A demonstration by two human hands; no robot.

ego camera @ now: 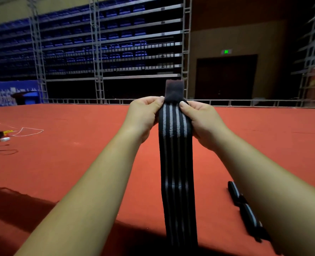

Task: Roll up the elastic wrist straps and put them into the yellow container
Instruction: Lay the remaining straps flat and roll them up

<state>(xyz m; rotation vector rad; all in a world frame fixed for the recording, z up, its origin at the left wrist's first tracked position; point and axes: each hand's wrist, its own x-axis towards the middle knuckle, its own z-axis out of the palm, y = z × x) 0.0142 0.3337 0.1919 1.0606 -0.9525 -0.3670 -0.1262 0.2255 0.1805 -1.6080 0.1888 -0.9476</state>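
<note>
Early stage, by my reading: nothing rolled, nothing stowed. One strap, black with grey stripes, is held up in front of the person and hangs full length down past the bottom of the view; no coil shows in it. Its plain dark tab end stands upright just above the thumbs. The left hand pinches the strap's left edge near the top, thumb on the near face and fingers curled behind. The right hand mirrors it on the right edge, at about the same height. So the strap runs between the two hands, touching both, and is held in the air over the red desk. This looks like the set-up for a first turn from the tab end, though that is a guess. A second strap lies unrolled on the desk to the right, partly hidden behind the right forearm and well apart from either hand. Yellow container not in view, so its position cannot be told. Left to do, as judged: roll this strap, roll the second, place both. Loose cables lie at the desk's far left.
</note>
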